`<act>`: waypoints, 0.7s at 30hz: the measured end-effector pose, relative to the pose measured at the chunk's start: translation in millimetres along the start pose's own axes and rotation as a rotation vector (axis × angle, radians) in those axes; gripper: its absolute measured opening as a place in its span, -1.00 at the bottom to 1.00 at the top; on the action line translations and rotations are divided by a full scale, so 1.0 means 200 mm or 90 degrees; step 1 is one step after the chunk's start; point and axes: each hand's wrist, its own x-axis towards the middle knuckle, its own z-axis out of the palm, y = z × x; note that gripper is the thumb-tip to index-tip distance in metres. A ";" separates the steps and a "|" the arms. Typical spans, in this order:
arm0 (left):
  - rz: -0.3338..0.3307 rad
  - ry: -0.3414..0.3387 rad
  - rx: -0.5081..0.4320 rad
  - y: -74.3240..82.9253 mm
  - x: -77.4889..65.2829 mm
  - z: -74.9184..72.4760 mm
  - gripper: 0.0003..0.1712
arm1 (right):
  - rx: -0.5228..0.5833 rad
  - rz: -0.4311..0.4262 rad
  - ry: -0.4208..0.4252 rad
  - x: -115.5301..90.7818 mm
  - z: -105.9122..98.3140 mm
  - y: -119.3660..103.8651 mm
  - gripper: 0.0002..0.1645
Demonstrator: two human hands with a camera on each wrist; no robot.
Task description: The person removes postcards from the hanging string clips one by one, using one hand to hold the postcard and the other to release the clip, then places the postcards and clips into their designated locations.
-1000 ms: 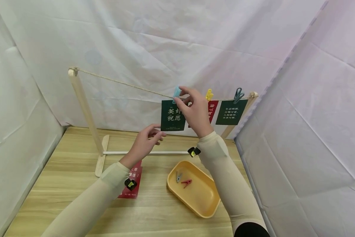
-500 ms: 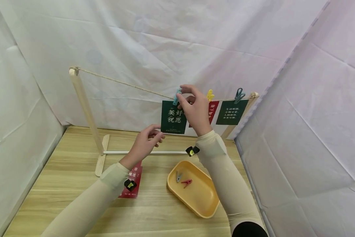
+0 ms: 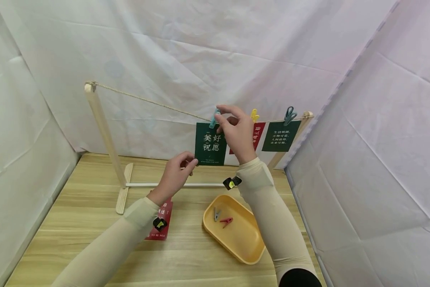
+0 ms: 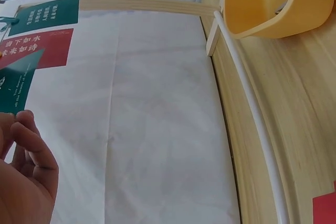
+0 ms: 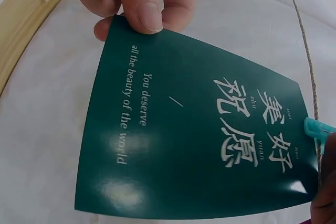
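A dark green card (image 3: 210, 154) with white characters hangs at the twine (image 3: 148, 103), its top edge in a light blue clothespin (image 3: 213, 120). My right hand (image 3: 240, 137) pinches this clothespin between thumb and forefinger. Down at the card's lower left corner, my left hand (image 3: 177, 171) holds it; the right wrist view has the left thumb (image 5: 149, 11) on the card's printed face and other fingers behind. To the right hang a red card (image 3: 258, 133), partly hidden by my right hand, on a yellow clothespin (image 3: 254, 115), and another green card (image 3: 281, 136) on a dark teal clothespin (image 3: 289, 116).
Wooden posts (image 3: 105, 135) with a white rod (image 3: 207, 185) low between them carry the twine. A yellow tray (image 3: 243, 239) on the table holds a grey clothespin (image 3: 216, 214) and a red clothespin (image 3: 226, 221). Red cards (image 3: 161, 231) lie under my left wrist. White cloth surrounds the table.
My left thumb and fingers have closed on the green card's lower left corner. The card hangs slightly lower and straighter. My right hand stays at the light blue clothespin.
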 end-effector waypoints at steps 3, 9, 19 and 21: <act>-0.006 0.006 0.001 0.01 -0.01 0.00 -0.82 | 0.005 0.001 0.007 0.00 0.01 0.00 -0.74; -0.007 0.021 -0.005 0.01 -0.02 0.00 -0.80 | 0.006 -0.006 0.048 0.00 0.02 -0.01 -0.81; -0.022 0.029 -0.015 0.01 -0.03 -0.01 -0.79 | 0.065 -0.007 0.109 0.00 0.02 -0.02 -0.85; -0.020 0.031 -0.014 0.01 -0.03 -0.01 -0.80 | 0.074 -0.005 0.121 0.00 0.03 -0.02 -0.83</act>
